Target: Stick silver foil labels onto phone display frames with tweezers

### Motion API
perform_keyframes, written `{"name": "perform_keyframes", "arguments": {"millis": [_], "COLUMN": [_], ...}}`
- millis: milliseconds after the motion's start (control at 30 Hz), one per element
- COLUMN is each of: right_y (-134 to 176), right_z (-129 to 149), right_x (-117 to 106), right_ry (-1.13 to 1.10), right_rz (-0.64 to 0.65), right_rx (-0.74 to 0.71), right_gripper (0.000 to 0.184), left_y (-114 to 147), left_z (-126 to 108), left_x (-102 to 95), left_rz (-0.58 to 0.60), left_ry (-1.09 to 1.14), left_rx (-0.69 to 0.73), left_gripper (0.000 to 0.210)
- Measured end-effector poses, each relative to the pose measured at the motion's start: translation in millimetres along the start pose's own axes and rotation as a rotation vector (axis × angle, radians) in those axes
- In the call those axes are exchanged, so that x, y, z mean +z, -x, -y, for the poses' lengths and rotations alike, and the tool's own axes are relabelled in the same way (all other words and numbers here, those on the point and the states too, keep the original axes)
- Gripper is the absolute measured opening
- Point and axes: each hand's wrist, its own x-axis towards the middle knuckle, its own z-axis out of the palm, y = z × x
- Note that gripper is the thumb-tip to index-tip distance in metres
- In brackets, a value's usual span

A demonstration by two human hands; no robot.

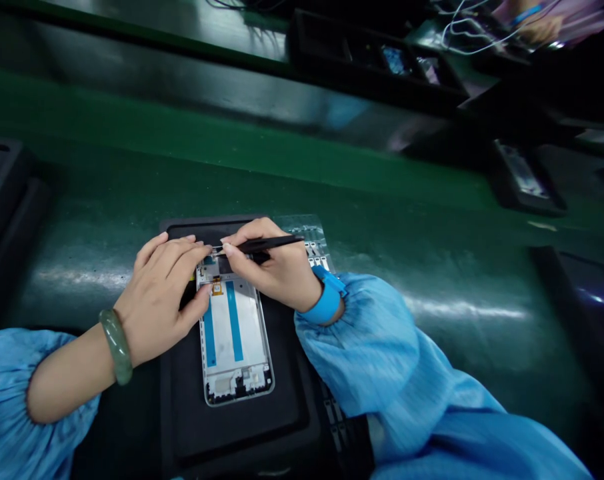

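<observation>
Phone frame (222, 330): it lies inner side up in a black tray (289, 403) on the green worktop (382, 233), in front of the person. The right hand (287, 270) has its grip pinching black tweezers (277, 241), whose tips reach the frame's far end, close by the left index fingertip. The left hand (157, 297) lies over the frame's upper left side, thumb and fingers spread; I cannot tell how hard it presses, or whether the tweezers' tips hold anything.

Good handling here looks like light, exact work — keep the tweezers low, steer from the fingertips, and let the left hand steady the frame without bending the orange flex part (217, 288) beside its thumb. Prising against the rim would likely slip or scratch.

The frame's long axis runs away from the person, its far end leaning a little to the left. The two blue strips (235, 320) follow that line — the end with the black fitting (241, 385) points back toward the person, the flex end away.
</observation>
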Motion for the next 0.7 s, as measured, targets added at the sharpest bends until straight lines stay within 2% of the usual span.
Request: {"name": "perform_keyframes", "arguments": {"millis": [233,467,700], "right_y": [0.0,-0.6,0.0], "right_z": [-1.6,-3.6,-2.8], "right_x": [0.9,0.8,2.3], "right_ry": [0.001,-0.032,0.039], "right_rz": [-0.035,-0.051,-0.047], "right_rx": [-0.038,0.011,-0.071], "right_gripper": [0.004,0.004,0.004], "left_y": [-0.1,-1.6,-0.8], "left_z": [-0.4,-2.0,-1.8], "left_x": [-1.0,-3.4,-1.8], "left_rz": [0.020,0.035,0.032], "left_ry": [-0.077,-0.133,-0.108], "left_rx": [0.042,0.075,0.050], "left_gripper": [0.041,0.042,0.043]}}
